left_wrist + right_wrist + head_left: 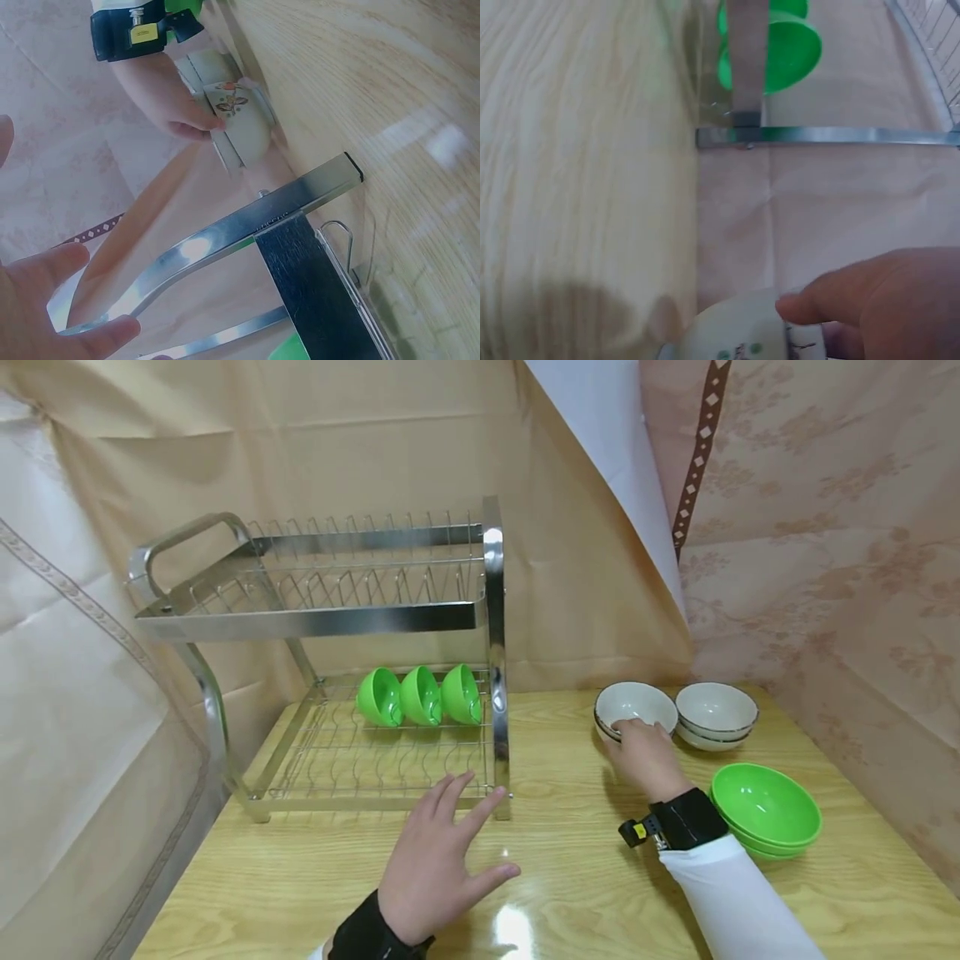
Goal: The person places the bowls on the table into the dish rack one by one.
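My right hand (649,760) pinches the near rim of the top white bowl (636,697) in the left of two small stacks, fingers inside and thumb outside. Seen from the left wrist, that bowl's outer wall (244,124) carries a floral print, and the thumb (810,304) presses by its rim in the right wrist view. My left hand (435,864) hovers over the table in front of the rack with its fingers spread and nothing in it.
A two-tier metal dish rack (322,622) stands at left, with three green bowls (380,697) tilted in a row on its lower tier. To the right are another stack of white bowls (716,708) and a stack of larger green bowls (765,806). Cloth hangs behind the table.
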The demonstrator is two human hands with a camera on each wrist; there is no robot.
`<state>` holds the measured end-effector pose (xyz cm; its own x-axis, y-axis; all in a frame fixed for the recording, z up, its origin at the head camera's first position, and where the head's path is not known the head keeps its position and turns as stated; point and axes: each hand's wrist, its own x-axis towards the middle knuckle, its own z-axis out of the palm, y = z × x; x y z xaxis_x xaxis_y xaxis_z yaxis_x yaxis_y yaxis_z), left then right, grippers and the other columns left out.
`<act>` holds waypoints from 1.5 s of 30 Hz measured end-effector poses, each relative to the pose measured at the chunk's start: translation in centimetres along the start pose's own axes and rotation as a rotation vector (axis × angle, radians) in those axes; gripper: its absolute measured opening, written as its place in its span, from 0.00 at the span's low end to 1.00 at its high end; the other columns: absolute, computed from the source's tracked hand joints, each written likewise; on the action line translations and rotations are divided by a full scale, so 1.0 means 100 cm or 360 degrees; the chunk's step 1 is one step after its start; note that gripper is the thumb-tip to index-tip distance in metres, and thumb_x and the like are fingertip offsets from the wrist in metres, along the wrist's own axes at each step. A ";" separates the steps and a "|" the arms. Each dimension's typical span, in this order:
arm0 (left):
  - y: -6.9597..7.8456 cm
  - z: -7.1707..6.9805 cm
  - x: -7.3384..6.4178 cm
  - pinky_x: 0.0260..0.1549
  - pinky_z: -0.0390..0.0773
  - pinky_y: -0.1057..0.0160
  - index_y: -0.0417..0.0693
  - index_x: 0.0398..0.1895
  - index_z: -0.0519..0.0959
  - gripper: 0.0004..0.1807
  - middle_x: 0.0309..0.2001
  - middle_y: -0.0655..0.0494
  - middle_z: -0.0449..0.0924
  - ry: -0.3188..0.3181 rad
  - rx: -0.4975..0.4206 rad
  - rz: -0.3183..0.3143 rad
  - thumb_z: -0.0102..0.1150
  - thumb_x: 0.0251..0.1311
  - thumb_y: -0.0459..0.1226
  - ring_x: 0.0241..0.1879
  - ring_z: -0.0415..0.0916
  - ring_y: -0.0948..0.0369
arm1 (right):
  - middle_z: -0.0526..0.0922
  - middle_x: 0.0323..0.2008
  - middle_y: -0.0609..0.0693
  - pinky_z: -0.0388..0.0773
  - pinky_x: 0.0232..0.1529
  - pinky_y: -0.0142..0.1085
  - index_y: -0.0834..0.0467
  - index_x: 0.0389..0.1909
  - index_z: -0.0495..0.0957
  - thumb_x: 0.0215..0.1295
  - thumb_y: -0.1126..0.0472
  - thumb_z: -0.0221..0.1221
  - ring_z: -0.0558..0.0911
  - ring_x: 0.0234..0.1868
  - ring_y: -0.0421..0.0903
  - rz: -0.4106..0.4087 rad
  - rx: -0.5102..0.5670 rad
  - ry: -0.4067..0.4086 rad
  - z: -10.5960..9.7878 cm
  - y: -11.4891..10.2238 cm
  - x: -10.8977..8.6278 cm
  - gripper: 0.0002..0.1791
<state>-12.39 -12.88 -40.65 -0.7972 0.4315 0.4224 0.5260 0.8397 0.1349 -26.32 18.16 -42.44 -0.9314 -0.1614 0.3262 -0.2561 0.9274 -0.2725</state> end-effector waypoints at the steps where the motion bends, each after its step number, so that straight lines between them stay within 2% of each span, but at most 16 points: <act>1: 0.000 0.000 0.000 0.62 0.62 0.42 0.69 0.71 0.64 0.44 0.69 0.47 0.59 -0.0002 -0.0003 -0.0002 0.55 0.49 0.71 0.67 0.50 0.50 | 0.82 0.42 0.70 0.63 0.55 0.66 0.72 0.44 0.80 0.64 0.63 0.57 0.77 0.47 0.64 0.0011 -0.0015 -0.0015 0.001 0.002 0.000 0.15; 5: 0.000 -0.002 0.000 0.62 0.62 0.42 0.68 0.71 0.64 0.44 0.70 0.47 0.59 -0.0009 0.0018 -0.0003 0.52 0.50 0.73 0.67 0.50 0.50 | 0.84 0.39 0.68 0.61 0.56 0.69 0.71 0.40 0.81 0.64 0.66 0.54 0.79 0.44 0.64 0.0025 -0.0026 -0.0018 0.003 0.005 0.000 0.12; 9: 0.000 -0.003 0.000 0.62 0.62 0.42 0.69 0.71 0.63 0.45 0.70 0.47 0.59 -0.0011 0.0024 -0.0013 0.49 0.51 0.74 0.67 0.50 0.50 | 0.85 0.37 0.65 0.67 0.50 0.65 0.68 0.39 0.82 0.63 0.67 0.54 0.80 0.41 0.63 0.0031 -0.0033 0.0048 0.003 0.005 0.000 0.10; 14: 0.001 -0.004 -0.001 0.62 0.62 0.42 0.68 0.71 0.64 0.44 0.70 0.47 0.59 -0.0012 0.0007 -0.0028 0.51 0.50 0.73 0.67 0.51 0.50 | 0.86 0.35 0.62 0.69 0.44 0.60 0.66 0.39 0.82 0.64 0.65 0.57 0.81 0.39 0.62 0.0041 -0.0020 0.0096 0.003 0.007 0.000 0.09; 21: 0.001 -0.001 -0.002 0.62 0.62 0.41 0.65 0.70 0.66 0.44 0.70 0.46 0.59 0.0017 0.0002 -0.0038 0.55 0.50 0.71 0.67 0.51 0.49 | 0.86 0.35 0.62 0.68 0.45 0.61 0.66 0.40 0.81 0.67 0.64 0.54 0.80 0.40 0.62 0.0047 0.0010 0.0059 0.000 0.008 0.001 0.10; 26: 0.000 0.003 -0.002 0.62 0.62 0.42 0.65 0.70 0.66 0.44 0.69 0.45 0.60 0.0032 0.0011 -0.0045 0.54 0.50 0.71 0.67 0.51 0.50 | 0.86 0.32 0.63 0.70 0.43 0.60 0.66 0.38 0.79 0.67 0.64 0.55 0.81 0.37 0.61 0.0038 0.0012 0.0114 -0.001 0.009 0.002 0.09; 31: 0.000 0.005 0.000 0.62 0.62 0.43 0.66 0.70 0.66 0.44 0.68 0.45 0.61 0.0049 0.0030 -0.0048 0.56 0.49 0.71 0.67 0.51 0.49 | 0.84 0.34 0.64 0.75 0.36 0.59 0.67 0.41 0.78 0.67 0.64 0.55 0.80 0.36 0.62 0.0051 0.0110 0.0162 -0.011 0.009 0.000 0.10; 36: -0.002 0.005 0.002 0.59 0.66 0.42 0.65 0.70 0.66 0.43 0.68 0.45 0.61 0.0043 0.0027 -0.0071 0.53 0.51 0.71 0.66 0.53 0.49 | 0.84 0.36 0.65 0.75 0.32 0.56 0.67 0.45 0.78 0.67 0.63 0.54 0.79 0.34 0.60 0.0054 0.0165 0.0193 -0.034 0.003 -0.007 0.12; 40: -0.005 0.005 0.003 0.54 0.72 0.43 0.64 0.71 0.64 0.41 0.69 0.47 0.61 -0.0024 -0.0107 -0.0185 0.44 0.58 0.71 0.64 0.58 0.49 | 0.84 0.37 0.65 0.76 0.32 0.54 0.68 0.47 0.78 0.67 0.62 0.55 0.79 0.32 0.58 0.0012 0.0163 0.0154 -0.056 -0.012 -0.018 0.14; 42: -0.007 0.005 0.004 0.52 0.74 0.43 0.63 0.72 0.62 0.39 0.69 0.48 0.60 -0.0073 -0.0270 -0.0278 0.40 0.62 0.69 0.63 0.60 0.50 | 0.84 0.37 0.65 0.76 0.30 0.53 0.68 0.48 0.78 0.66 0.62 0.56 0.79 0.31 0.56 -0.0035 0.0156 0.0124 -0.065 -0.023 -0.025 0.15; 45: -0.009 0.004 0.005 0.50 0.76 0.44 0.62 0.73 0.59 0.36 0.70 0.51 0.59 -0.0145 -0.0625 -0.0440 0.40 0.66 0.65 0.61 0.63 0.52 | 0.85 0.34 0.61 0.77 0.27 0.49 0.66 0.45 0.80 0.64 0.63 0.58 0.79 0.27 0.52 -0.0153 0.0138 0.0119 -0.076 -0.040 -0.039 0.12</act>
<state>-13.37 -13.32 -40.90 -0.9363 0.2516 0.2449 0.3488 0.7468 0.5662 -19.67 17.61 -35.79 -0.8806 -0.2196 0.4200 -0.3677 0.8756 -0.3131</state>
